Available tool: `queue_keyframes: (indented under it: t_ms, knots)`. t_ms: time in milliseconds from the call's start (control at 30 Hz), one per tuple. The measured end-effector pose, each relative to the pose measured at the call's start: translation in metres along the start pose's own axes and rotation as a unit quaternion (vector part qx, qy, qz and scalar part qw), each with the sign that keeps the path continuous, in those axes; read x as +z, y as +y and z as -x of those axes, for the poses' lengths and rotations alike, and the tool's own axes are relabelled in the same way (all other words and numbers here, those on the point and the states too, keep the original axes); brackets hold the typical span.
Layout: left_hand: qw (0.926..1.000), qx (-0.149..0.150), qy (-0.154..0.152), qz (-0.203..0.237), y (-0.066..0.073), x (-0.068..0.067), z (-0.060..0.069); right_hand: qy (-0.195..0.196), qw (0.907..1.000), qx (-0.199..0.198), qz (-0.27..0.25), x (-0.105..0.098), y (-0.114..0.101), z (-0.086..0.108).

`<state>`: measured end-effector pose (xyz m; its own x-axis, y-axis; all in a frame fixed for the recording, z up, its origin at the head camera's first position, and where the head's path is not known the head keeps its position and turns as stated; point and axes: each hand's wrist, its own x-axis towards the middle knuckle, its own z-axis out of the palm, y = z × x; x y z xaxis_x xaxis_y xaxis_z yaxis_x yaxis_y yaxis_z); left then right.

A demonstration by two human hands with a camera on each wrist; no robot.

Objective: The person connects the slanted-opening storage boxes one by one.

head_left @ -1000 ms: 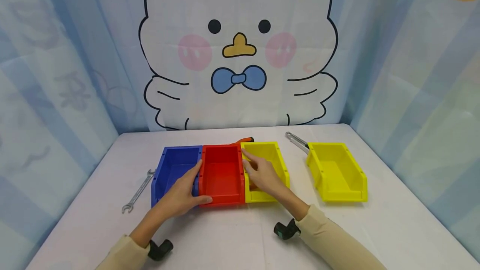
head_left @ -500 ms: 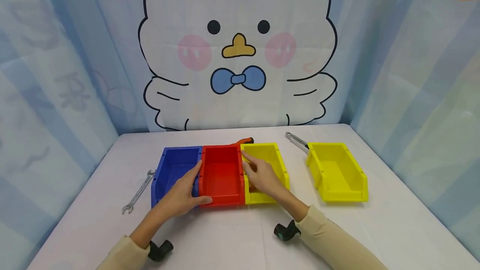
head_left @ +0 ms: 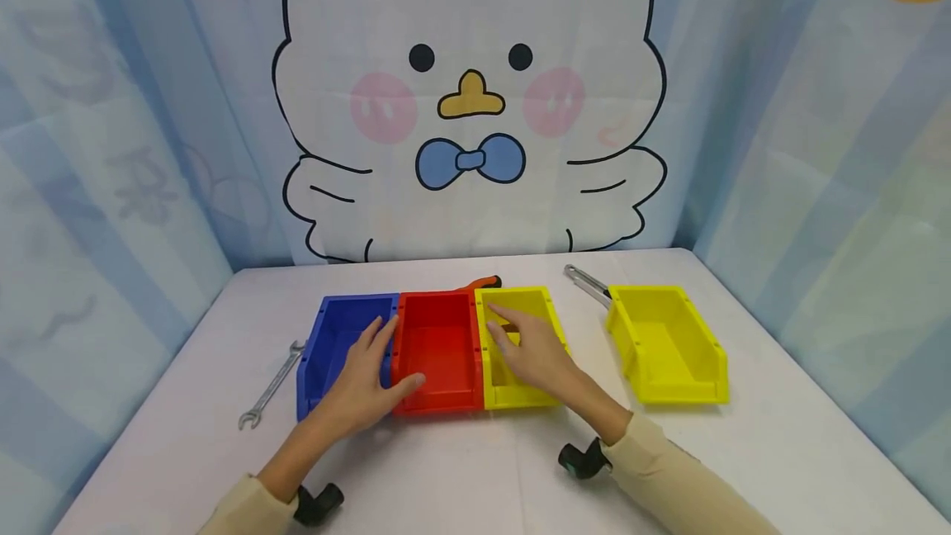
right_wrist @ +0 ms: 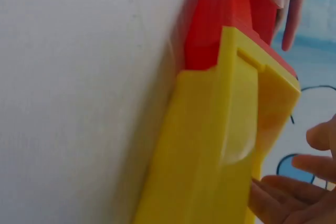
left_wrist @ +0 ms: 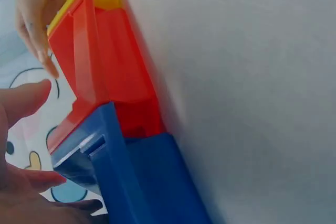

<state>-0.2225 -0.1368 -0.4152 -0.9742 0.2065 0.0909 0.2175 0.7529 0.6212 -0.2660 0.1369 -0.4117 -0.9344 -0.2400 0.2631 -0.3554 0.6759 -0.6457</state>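
Observation:
A blue bin (head_left: 357, 316), a red bin (head_left: 440, 353) and a yellow bin (head_left: 520, 396) stand side by side in a row. My left hand (head_left: 357, 390) hovers over the blue and red bins, thumb and fingers spread and holding nothing. Over the yellow bin is my right hand (head_left: 541, 357), its fingers loosely extended with nothing between them. In the left wrist view, a gap shows between the left thumb and the red bin (left_wrist: 113, 61). The right wrist view has the right fingers (right_wrist: 294, 192) near the yellow bin (right_wrist: 210, 145); whether they touch it I cannot tell.
A second yellow bin (head_left: 672, 349) stands apart at the right, with a silver wrench-like tool (head_left: 587, 281) behind its left corner. An open-end wrench (head_left: 271, 386) lies left of the blue bin. An orange-and-black handle (head_left: 484, 281) pokes out behind the red bin.
Both hands have come off the bin walls. My left fingers and thumb have spread, and my right hand has shifted slightly right from the red-yellow seam. The bins keep their places.

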Motion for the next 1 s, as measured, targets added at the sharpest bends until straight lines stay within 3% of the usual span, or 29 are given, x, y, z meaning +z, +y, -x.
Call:
queue_keyframes:
  t_ms: [200,433,567,767,1000]
  knots:
    - [0.997,0.053,0.044,-0.035,0.021,0.008,-0.001,0.036,0.9985,-0.041,0.004,-0.044,0.015,0.008]
    - [0.9907,0.11,0.044,-0.067,0.047,0.024,-0.003,0.081,0.9951,-0.016,0.054,-0.103,0.05,0.018]
    - [0.9931,0.096,0.004,-0.067,0.055,0.034,-0.006,0.092,0.9887,0.007,0.119,-0.133,0.074,0.029]
    - [0.9941,0.054,-0.088,-0.035,0.059,0.046,-0.016,0.087,0.9745,0.104,0.179,-0.162,0.111,0.05]
    - [0.9937,0.035,-0.106,-0.012,0.062,0.055,-0.021,0.119,0.9702,0.115,0.178,-0.169,0.141,0.063]
